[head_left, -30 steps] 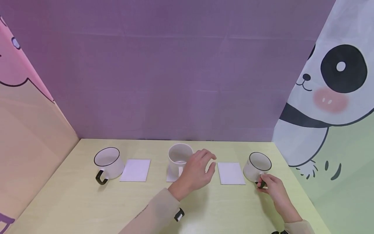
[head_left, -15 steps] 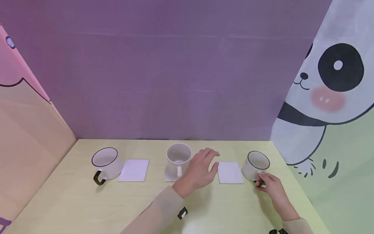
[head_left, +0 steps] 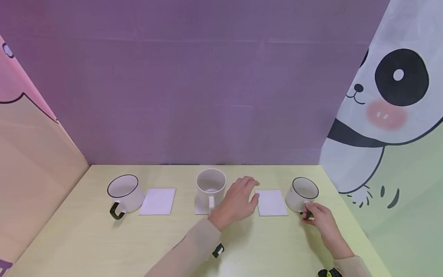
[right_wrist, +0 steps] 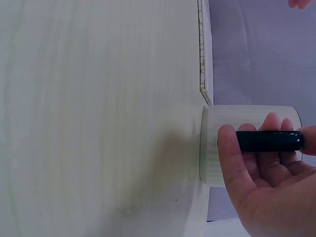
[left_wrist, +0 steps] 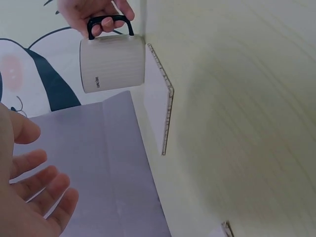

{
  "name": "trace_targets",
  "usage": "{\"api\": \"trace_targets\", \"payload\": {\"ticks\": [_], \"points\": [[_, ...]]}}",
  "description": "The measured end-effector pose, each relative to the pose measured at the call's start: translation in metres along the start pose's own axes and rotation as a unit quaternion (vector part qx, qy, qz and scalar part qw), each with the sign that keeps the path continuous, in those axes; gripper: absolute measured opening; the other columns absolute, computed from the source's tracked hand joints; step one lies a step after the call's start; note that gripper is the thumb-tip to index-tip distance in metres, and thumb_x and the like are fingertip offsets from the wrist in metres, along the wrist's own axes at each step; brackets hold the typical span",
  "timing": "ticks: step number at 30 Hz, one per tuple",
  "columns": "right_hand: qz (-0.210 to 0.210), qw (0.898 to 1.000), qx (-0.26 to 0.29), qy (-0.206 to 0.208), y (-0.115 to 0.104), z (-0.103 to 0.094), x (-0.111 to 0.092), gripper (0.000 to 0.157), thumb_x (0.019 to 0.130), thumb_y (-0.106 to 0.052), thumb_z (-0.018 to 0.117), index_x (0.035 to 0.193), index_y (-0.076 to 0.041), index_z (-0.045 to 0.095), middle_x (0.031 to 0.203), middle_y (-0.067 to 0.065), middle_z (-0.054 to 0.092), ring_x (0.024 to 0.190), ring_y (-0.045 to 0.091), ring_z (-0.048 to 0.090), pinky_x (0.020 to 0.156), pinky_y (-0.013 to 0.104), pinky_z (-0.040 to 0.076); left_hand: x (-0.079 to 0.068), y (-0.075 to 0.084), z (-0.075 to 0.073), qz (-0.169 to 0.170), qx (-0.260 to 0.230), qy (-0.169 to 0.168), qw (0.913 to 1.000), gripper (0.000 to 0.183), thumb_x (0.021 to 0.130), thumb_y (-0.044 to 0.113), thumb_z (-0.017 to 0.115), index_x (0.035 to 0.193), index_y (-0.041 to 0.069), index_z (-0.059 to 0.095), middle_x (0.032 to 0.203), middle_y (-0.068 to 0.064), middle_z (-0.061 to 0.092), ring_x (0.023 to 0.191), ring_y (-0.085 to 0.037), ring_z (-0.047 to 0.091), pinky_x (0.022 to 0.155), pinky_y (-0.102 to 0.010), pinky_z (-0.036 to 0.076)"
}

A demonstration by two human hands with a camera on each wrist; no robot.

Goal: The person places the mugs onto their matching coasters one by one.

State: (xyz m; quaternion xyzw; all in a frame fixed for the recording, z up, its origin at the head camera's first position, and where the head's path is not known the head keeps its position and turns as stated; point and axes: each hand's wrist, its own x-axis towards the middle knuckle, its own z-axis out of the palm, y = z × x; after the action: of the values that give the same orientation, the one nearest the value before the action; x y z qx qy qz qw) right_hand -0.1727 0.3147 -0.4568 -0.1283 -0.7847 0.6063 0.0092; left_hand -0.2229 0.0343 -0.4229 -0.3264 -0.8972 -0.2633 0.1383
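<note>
My right hand (head_left: 323, 225) grips the black handle (right_wrist: 269, 141) of a white mug (head_left: 295, 199) with a dark rim at the table's right side. The mug stands upright, just right of a square white coaster (head_left: 272, 203). My left hand (head_left: 237, 201) is held over the table between that coaster and a plain white mug (head_left: 205, 192), its fingers loosely bent around nothing. In the left wrist view those fingers (left_wrist: 42, 182) are spread and hold nothing. The plain mug sits on a middle coaster (head_left: 200, 208), partly hidden under it, its white handle towards me.
Another dark-rimmed white mug (head_left: 133, 199) with a black handle stands at the left, beside a white coaster (head_left: 157, 201). A purple backdrop (head_left: 207, 96) rises at the table's back edge. Printed panels flank it, a panda panel (head_left: 384, 115) on the right.
My left hand has shifted slightly right, away from the plain mug. My right hand keeps its grip on the mug handle. The head view has turned a little, moving the whole scene left.
</note>
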Motion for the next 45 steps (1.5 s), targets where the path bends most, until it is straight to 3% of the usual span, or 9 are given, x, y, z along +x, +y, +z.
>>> {"api": "trace_targets", "payload": {"ticks": [6,22,29,37,45], "points": [[0.005,1.000,0.003,0.001,0.001,-0.001,0.000,0.030,0.109,-0.010,0.039,0.099,0.012,0.057,0.085,0.006,0.059,0.078,0.012,0.060,0.079,0.033,0.059,0.001,0.001,0.010,-0.005,0.033,-0.034,0.9989,0.033,0.101,0.023,0.056,0.130,0.009,0.063,0.130,-0.006,0.059,0.117,-0.024,0.057,0.100,-0.038,0.047],[0.004,1.000,0.005,0.001,0.000,-0.002,0.002,0.029,0.108,-0.010,0.039,0.098,0.010,0.057,0.085,0.006,0.058,0.078,0.012,0.059,0.078,0.033,0.058,0.010,-0.010,0.038,-0.046,0.035,-0.084,0.9948,0.037,0.100,0.026,0.058,0.133,0.010,0.062,0.132,-0.004,0.059,0.118,-0.023,0.056,0.098,-0.036,0.048],[0.008,1.000,0.006,-0.001,0.001,0.000,0.002,0.029,0.108,-0.011,0.040,0.098,0.010,0.057,0.086,0.007,0.059,0.079,0.012,0.060,0.078,0.033,0.059,0.006,-0.019,0.047,-0.043,0.051,-0.109,0.9918,0.038,0.098,0.027,0.061,0.132,0.009,0.062,0.132,-0.004,0.060,0.119,-0.023,0.057,0.097,-0.036,0.049],[0.004,1.000,0.010,-0.004,-0.001,0.001,0.001,0.030,0.108,-0.011,0.041,0.096,0.010,0.058,0.085,0.006,0.059,0.078,0.013,0.060,0.078,0.033,0.059,0.008,-0.020,0.053,-0.030,0.114,-0.146,0.9822,0.041,0.099,0.031,0.062,0.133,0.010,0.062,0.134,-0.004,0.059,0.116,-0.024,0.058,0.094,-0.036,0.050],[0.006,1.000,0.012,0.002,-0.001,0.000,-0.001,0.029,0.108,-0.010,0.039,0.098,0.012,0.056,0.084,0.007,0.059,0.078,0.013,0.060,0.079,0.034,0.059,0.010,-0.020,0.059,-0.022,0.108,-0.174,0.9785,0.034,0.097,0.035,0.063,0.124,0.013,0.065,0.135,0.001,0.058,0.115,-0.022,0.057,0.093,-0.035,0.049]]}}
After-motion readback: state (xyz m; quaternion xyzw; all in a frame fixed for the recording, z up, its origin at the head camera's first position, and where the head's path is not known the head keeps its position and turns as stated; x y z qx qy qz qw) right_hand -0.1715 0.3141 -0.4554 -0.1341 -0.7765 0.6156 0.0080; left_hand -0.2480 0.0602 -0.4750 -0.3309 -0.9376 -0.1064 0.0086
